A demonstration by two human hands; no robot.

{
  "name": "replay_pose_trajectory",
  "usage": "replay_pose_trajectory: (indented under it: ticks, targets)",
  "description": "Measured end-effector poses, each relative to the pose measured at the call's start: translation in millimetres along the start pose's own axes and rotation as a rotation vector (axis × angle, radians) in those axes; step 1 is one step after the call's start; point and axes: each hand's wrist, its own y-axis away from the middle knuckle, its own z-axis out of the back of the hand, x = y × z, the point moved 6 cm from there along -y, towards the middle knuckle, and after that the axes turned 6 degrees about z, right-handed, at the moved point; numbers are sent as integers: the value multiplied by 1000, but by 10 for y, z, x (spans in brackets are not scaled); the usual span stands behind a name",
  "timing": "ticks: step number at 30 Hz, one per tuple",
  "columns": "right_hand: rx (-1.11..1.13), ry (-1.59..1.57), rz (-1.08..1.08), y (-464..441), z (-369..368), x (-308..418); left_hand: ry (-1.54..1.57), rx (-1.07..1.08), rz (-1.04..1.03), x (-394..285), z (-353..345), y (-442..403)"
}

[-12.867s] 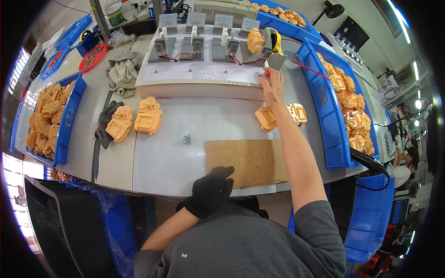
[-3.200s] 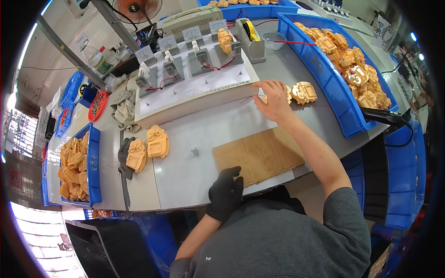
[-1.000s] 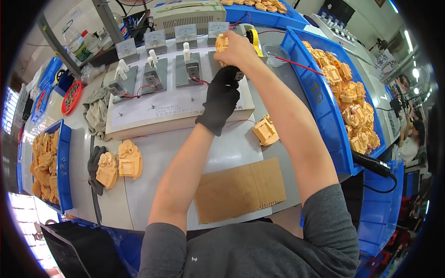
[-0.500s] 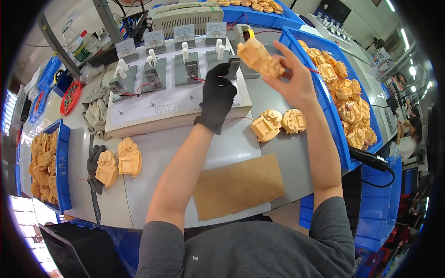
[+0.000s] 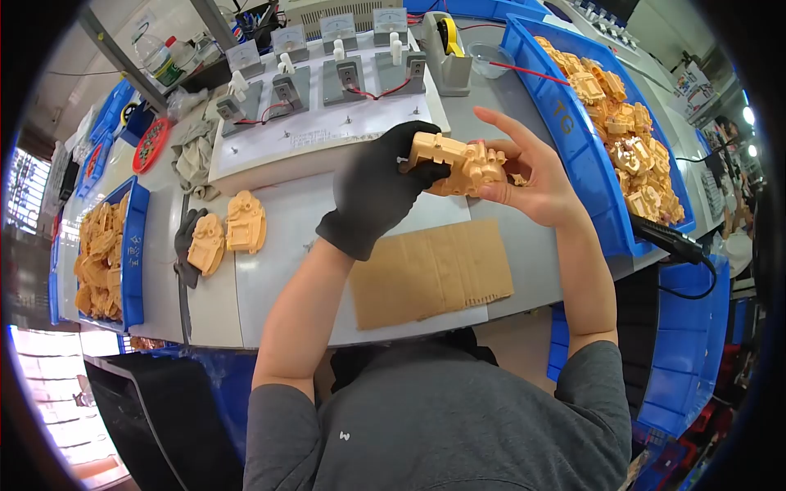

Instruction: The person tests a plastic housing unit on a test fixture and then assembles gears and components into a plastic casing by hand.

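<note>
We see an orange molded part (image 5: pixel 455 164) held up over the worktop (image 5: pixel 528 286) in both hands; we take it as clock centre. Our left hand (image 5: pixel 372 188), black-gloved, grasps its 9 o'clock end, thumb on the near side. Our right hand (image 5: pixel 536 186), bare, pinches the 3 o'clock end between thumb and fingers, one finger lifted clear. Cardboard sheet (image 5: pixel 434 274) at 6, flat. White board (image 5: pixel 315 151) with grey fixtures (image 5: pixel 291 92) at 10. Tape dispenser (image 5: pixel 446 61) at 12. Blue bin (image 5: pixel 573 151), heaped with orange parts, between 2 and 3. Two loose orange parts (image 5: pixel 246 222), side by side, between 8 and 9, dark glove (image 5: pixel 189 245) just beside them.
</note>
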Motion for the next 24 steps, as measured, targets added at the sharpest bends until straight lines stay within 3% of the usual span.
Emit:
replay_pose_trajectory:
  ticks: [6,10,13,17,20,24]
  targets:
    - [-43,-288,5,163,-111,-79,238,34,211,93,-66,168]
    - [-170,-405,-334,249,-213,-277,289,48,442,-5,-104,372]
    - [-132,-573,-576,354,-362,-461,467,174,544,163,-137,461]
    - [-97,-683,-696,390,-561,-583,362,148,500,414,-127,551]
    - [-82,-714,-700,374,-631,-613,569,119,622,462,-111,606]
    - [-73,-724,-700,359,-672,-618,409,130,467,475,-40,637]
